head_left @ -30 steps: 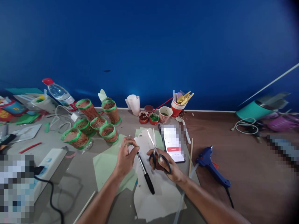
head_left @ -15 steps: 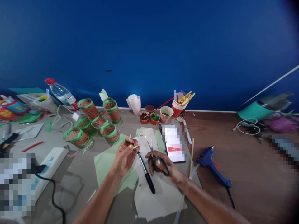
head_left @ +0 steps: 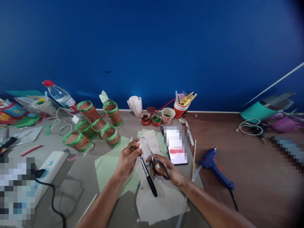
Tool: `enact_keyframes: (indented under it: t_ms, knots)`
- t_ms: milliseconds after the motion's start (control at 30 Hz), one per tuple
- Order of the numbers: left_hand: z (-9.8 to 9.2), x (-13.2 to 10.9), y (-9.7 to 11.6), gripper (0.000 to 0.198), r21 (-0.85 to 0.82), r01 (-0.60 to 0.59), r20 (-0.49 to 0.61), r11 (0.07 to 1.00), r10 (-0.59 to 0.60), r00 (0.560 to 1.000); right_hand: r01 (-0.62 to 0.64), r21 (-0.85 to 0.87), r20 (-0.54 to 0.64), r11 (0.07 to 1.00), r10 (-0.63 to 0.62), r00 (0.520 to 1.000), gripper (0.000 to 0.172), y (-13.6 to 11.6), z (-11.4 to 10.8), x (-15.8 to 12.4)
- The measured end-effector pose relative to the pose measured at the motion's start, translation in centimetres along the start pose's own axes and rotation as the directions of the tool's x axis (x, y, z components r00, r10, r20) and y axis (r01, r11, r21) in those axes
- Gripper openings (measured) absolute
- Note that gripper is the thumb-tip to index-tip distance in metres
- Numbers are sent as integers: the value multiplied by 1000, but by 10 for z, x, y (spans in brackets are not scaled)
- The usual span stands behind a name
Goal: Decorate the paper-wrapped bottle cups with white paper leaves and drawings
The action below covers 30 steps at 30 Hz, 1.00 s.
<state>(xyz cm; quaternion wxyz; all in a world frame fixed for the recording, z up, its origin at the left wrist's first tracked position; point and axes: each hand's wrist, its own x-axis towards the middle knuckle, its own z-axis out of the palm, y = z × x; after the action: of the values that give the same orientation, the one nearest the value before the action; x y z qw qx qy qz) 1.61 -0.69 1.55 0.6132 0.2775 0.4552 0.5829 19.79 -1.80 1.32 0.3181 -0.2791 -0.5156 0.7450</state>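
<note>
My left hand (head_left: 126, 159) is closed in a pinch on a small white piece of paper (head_left: 140, 147). Scissors (head_left: 150, 148) with dark handles are gripped in my right hand (head_left: 172, 172), their slightly parted blades pointing up and away, just right of the pinched piece. Beneath both hands lies a cut white paper sheet (head_left: 152, 207), partly over a pale green sheet (head_left: 105, 169). A black-and-silver marker (head_left: 148, 177) rests on the white sheet between my forearms, its upper end close to my left fingertips.
A phone (head_left: 177, 148) and a blue glue gun (head_left: 215, 167) lie to the right. Several brown-painted cups with green rims (head_left: 110, 135) stand back left, near a plastic bottle (head_left: 61, 96). Paint cups (head_left: 156, 120) line the blue wall. A power strip (head_left: 51, 171) is at left.
My left hand has tilted the small paper piece more upright. The scissor blades have come slightly left, nearer to it. The whole view has shifted a little.
</note>
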Motion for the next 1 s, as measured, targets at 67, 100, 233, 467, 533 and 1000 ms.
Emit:
enact_keyframes:
  t_ms: [67,100,233,467,533,1000]
  knots:
    - [1,-1,2,22,-6,4,9,1000,-4,1000,-6,-16,-14,1000,5,1000,63,1,0,0]
    - [1,-1,3,23,-8,1,18,1000,-1,1000,-11,-21,-20,1000,11,1000,63,1,0,0]
    - [1,-3,5,24,14,8,60,1000,-8,998,-28,-70,-19,997,27,999,62,-3,3,0]
    - [-2,-4,3,27,103,0,46,995,-5,999,-59,-182,-127,982,36,991,60,-8,5,1]
    - [-3,-4,3,28,121,-7,43,993,2,999,-66,-197,-154,978,36,987,54,-6,5,1]
    - [-4,-4,3,38,107,-17,32,994,14,999,-71,-376,-195,924,-4,981,26,4,3,3]
